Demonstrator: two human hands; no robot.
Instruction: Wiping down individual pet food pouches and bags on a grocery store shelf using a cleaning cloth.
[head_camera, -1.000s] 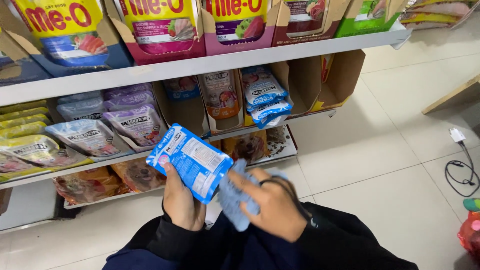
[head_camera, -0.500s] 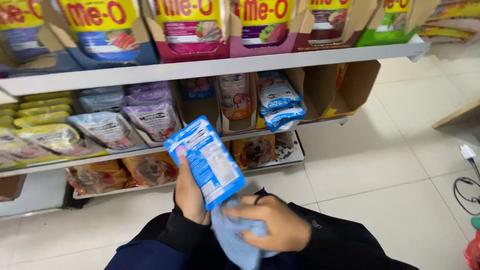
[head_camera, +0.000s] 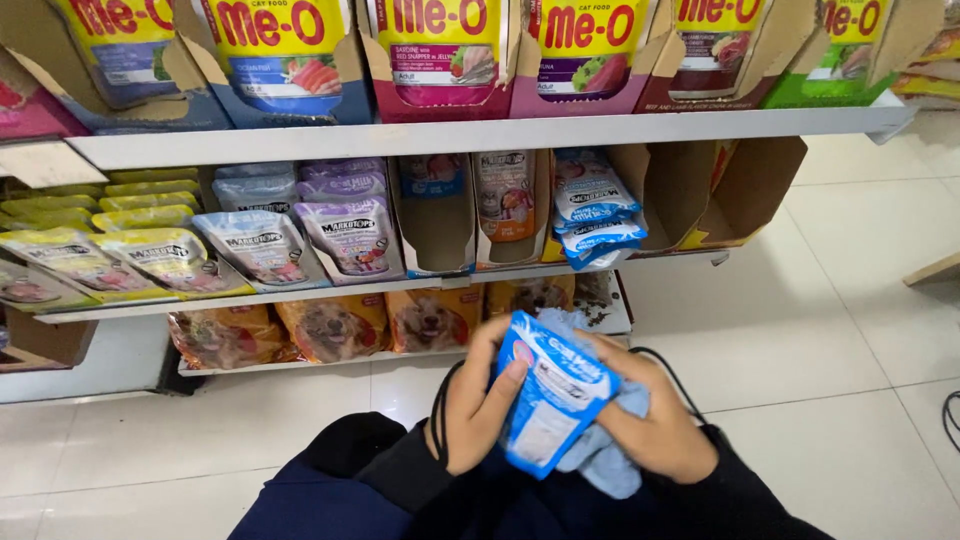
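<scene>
Both hands work low in the frame: the left hand (head_camera: 478, 415) grips a blue and white pouch (head_camera: 550, 395) by its left edge, tilted upright, while the right hand (head_camera: 650, 425) presses a pale blue cloth (head_camera: 605, 462) against the pouch's right side. Beyond them, shelves (head_camera: 480, 135) carry rows of pet food pouches (head_camera: 350, 235), with open cardboard display boxes (head_camera: 700, 190) on the middle shelf, above a white tiled floor (head_camera: 800, 330).

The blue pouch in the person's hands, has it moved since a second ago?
Yes. The blue pouch has dropped lower, away from the shelf, closer to the person's body, and the light blue cloth presses against it.
</scene>
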